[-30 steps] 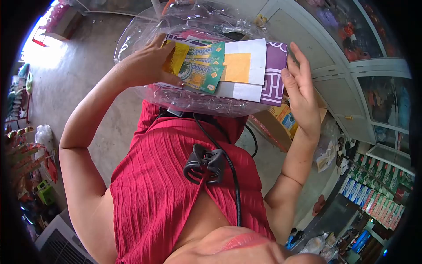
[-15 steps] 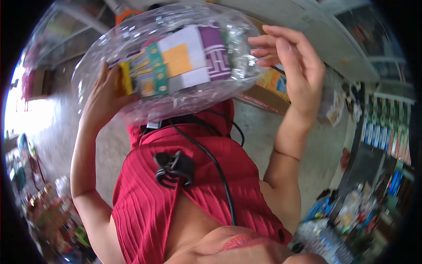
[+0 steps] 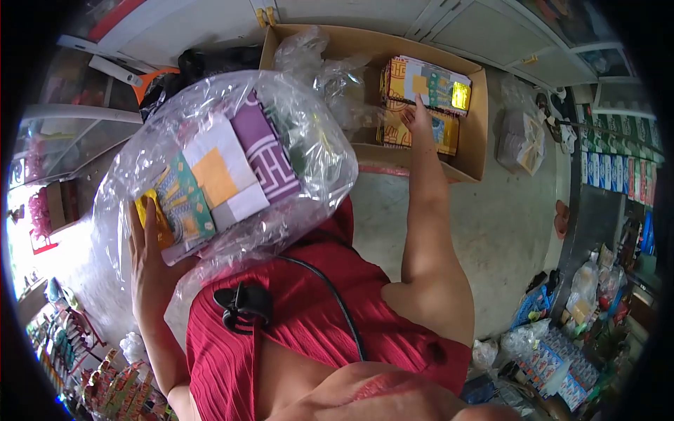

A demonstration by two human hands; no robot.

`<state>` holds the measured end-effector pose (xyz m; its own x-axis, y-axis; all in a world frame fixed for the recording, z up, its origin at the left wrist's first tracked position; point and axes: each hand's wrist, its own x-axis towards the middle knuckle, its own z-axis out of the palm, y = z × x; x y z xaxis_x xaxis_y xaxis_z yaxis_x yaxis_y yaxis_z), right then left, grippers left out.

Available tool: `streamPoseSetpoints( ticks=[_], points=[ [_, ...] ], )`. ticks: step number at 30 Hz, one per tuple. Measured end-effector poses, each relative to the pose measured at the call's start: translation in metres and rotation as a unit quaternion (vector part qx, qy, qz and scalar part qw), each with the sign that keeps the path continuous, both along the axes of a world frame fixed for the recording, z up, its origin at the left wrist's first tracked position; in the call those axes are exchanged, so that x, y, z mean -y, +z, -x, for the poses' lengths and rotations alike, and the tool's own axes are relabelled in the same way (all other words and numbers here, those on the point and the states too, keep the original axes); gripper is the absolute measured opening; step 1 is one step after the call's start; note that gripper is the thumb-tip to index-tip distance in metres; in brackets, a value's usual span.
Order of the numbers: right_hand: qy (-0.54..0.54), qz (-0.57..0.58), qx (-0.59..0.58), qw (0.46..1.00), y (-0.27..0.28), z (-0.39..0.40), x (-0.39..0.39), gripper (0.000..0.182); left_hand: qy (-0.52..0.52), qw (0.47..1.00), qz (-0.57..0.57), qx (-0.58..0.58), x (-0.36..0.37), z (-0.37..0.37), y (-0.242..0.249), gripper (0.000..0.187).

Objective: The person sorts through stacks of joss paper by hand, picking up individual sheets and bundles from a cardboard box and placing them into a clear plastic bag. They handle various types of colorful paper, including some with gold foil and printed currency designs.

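Observation:
My left hand (image 3: 149, 256) grips the left end of a big clear plastic bag (image 3: 309, 151), with its fingers against a yellow-gold end. Inside the bag lies a flat bundle of printed paper (image 3: 228, 172) in green, white, orange and purple. My right hand (image 3: 419, 121) reaches into a cardboard box (image 3: 474, 151). Its index finger is stretched out onto a similar printed bundle (image 3: 430, 83) with a shiny gold end, and the other fingers are apart beside it. Underneath lies another yellow patterned bundle (image 3: 446, 133).
Crumpled clear plastic (image 3: 340, 84) fills the box's left part. Right of the box, a plastic-wrapped pack (image 3: 521, 144) stands on the floor (image 3: 382, 217). Grey cabinets (image 3: 372, 14) line the back. Several bagged goods (image 3: 562, 365) lie at lower right.
My right hand has gone from beside the bag into the box. The bag has moved left and down with my left hand and tilted, so more of the box shows.

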<state>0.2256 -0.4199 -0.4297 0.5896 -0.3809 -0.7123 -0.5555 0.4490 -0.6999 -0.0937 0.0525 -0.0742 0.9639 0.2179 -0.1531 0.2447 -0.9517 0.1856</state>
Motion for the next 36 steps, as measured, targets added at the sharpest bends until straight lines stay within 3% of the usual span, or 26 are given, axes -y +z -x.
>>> streamPoseSetpoints(
  ticks=[1,2,4,6,9,11,18,21,23,30,32,36],
  points=[
    [-0.011,0.004,-0.007,1.0,-0.009,-0.006,0.002,0.069,0.009,1.0,0.016,-0.012,0.003,-0.003,-0.002,0.112],
    [-0.006,0.003,-0.01,1.0,-0.019,-0.014,0.0,0.069,0.014,1.0,0.016,-0.014,0.005,-0.007,-0.003,0.112],
    [-0.127,0.003,-0.033,0.991,-0.042,-0.032,-0.005,0.071,0.036,0.999,0.007,-0.03,0.007,-0.012,-0.006,0.111],
    [-0.092,-0.038,-0.046,0.994,-0.061,-0.044,-0.001,0.071,0.037,0.999,0.002,-0.035,0.007,-0.014,-0.003,0.112],
    [-0.148,-0.029,-0.061,0.987,-0.055,-0.055,-0.014,0.066,0.037,0.998,-0.001,-0.044,0.006,-0.016,-0.004,0.112],
    [-0.159,-0.024,-0.079,0.984,-0.051,-0.061,-0.018,0.051,0.037,0.998,-0.002,-0.046,0.007,-0.017,-0.005,0.113],
    [-0.091,-0.033,-0.009,0.995,-0.112,-0.055,0.012,0.029,0.045,0.998,0.007,-0.052,0.012,-0.021,-0.003,0.112],
    [-0.073,-0.051,0.036,0.995,-0.106,-0.039,0.015,0.036,0.044,0.998,-0.001,-0.054,0.011,-0.019,-0.003,0.111],
    [-0.138,-0.101,0.003,0.985,-0.098,-0.034,0.016,0.032,0.044,0.998,-0.006,-0.051,0.01,-0.017,-0.003,0.11],
    [-0.12,-0.144,0.019,0.982,-0.047,0.032,0.043,0.02,0.034,0.999,0.02,-0.03,0.005,-0.005,-0.002,0.106],
    [-0.072,-0.039,0.145,0.986,-0.014,0.065,0.051,0.02,0.026,0.999,0.025,-0.025,0.004,-0.003,0.001,0.105],
    [-0.106,0.039,0.165,0.98,0.068,0.123,0.056,0.021,-0.013,0.999,0.05,-0.015,-0.008,0.007,0.008,0.094]
  ],
)
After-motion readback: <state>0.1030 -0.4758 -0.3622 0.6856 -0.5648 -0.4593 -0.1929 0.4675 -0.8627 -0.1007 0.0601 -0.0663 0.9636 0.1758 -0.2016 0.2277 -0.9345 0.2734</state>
